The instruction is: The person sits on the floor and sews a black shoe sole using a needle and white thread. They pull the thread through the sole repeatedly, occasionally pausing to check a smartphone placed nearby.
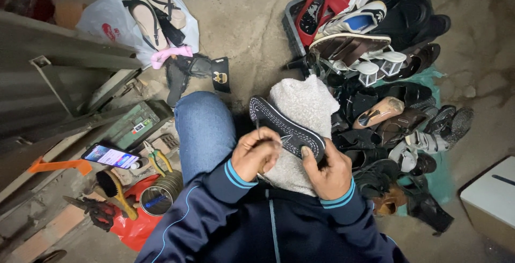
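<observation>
A black shoe sole [284, 126] with white stitching along its rim lies across a grey towel [300, 107] on my lap. My right hand [328, 170] grips the sole's near end, thumb on top. My left hand [256, 152] pinches a thin awl or needle [258, 129] whose tip stands up against the sole's edge. Both arms wear dark blue sleeves with light blue cuff stripes. My knee in blue jeans [204, 129] is to the left.
A heap of shoes and sandals [386, 112] fills the floor at right, some in a black crate [292, 21]. At left are a phone [110, 156], pliers [158, 161], a brush [115, 188], a round tin [155, 199], metal frames and sandals on plastic bags [153, 11]. A white box [491, 201] sits at far right.
</observation>
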